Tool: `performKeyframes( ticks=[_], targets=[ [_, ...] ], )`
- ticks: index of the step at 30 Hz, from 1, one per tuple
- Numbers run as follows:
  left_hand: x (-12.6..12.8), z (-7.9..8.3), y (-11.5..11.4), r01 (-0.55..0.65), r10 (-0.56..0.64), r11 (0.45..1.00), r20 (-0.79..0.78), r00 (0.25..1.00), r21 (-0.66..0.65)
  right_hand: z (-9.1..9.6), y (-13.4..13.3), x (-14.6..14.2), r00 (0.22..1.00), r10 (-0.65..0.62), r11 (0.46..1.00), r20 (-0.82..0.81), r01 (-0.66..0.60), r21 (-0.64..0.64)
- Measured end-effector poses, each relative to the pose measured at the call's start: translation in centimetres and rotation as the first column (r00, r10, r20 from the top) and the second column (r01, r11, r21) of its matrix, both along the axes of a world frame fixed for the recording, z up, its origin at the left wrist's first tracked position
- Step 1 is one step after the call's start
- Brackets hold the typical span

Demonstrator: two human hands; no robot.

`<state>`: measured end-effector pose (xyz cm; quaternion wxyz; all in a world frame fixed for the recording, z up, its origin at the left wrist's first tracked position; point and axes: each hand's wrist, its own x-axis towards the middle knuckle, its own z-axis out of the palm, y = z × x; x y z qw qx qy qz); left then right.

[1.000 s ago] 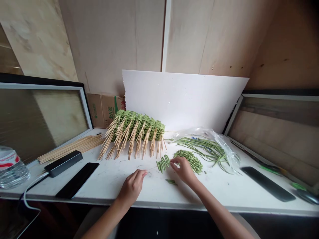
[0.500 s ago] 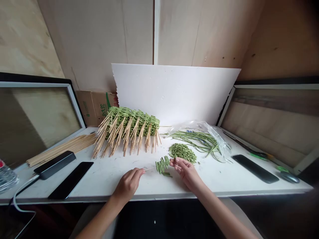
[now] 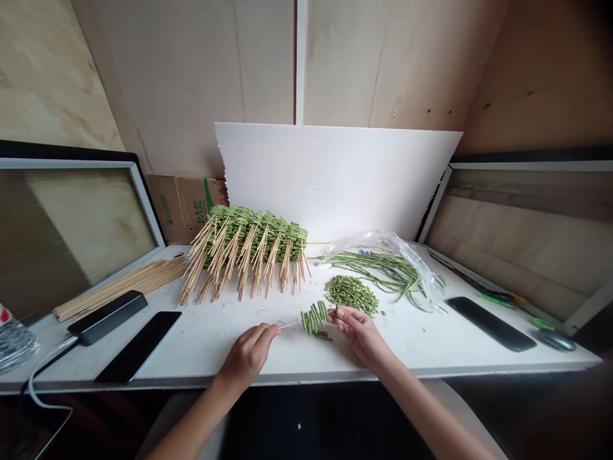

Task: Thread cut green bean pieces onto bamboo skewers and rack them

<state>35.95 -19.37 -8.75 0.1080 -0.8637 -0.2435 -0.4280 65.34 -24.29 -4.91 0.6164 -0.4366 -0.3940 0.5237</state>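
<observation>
My left hand (image 3: 249, 353) pinches the bare end of a thin wooden skewer (image 3: 289, 325). Several short pieces of long bean (image 3: 314, 317) are threaded crosswise side by side on its far part. At the skewer's other end, the closed fingertips of my right hand (image 3: 357, 332) hold a bean piece, mostly covered by the fingers. Just below the threaded row, a few loose bean pieces (image 3: 322, 335) lie on the white table (image 3: 297, 364). Behind my right hand is a heap of cut bean pieces (image 3: 352, 294).
Filled bean skewers (image 3: 258, 236) are stacked at the back left, sticks forward. Bare skewers (image 3: 119, 286) lie left, near a black box (image 3: 109, 317) and a phone (image 3: 138, 347). Uncut long beans (image 3: 383, 265) rest by a plastic bag (image 3: 426, 275); another dark slab (image 3: 491, 324) lies right.
Both hands and the skewer stay almost in place, with only a slight shift to the right in view. My grip looks the same.
</observation>
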Motion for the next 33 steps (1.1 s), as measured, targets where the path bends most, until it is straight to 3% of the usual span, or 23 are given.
performKeyframes(
  ticks=[8, 24, 33],
  targets=[
    [0.0, 0.2, -0.1, 0.009, -0.009, 1.000, -0.003, 1.000, -0.008, 0.1, -0.1, -0.1, 0.999, 0.008, 1.000, -0.041, -0.008, 0.010],
    [0.1, 0.7, -0.2, 0.029, -0.029, 0.999, -0.011, 1.000, 0.046, 0.6, -0.1, 0.7, 0.986, 0.058, 0.998, 0.158, -0.058, -0.002],
    [0.2, 1.1, -0.5, 0.013, -0.012, 0.999, -0.030, 0.999, 0.048, 0.3, -0.4, 0.0, 0.990, 0.067, 0.997, 0.123, -0.064, -0.031]
  ],
)
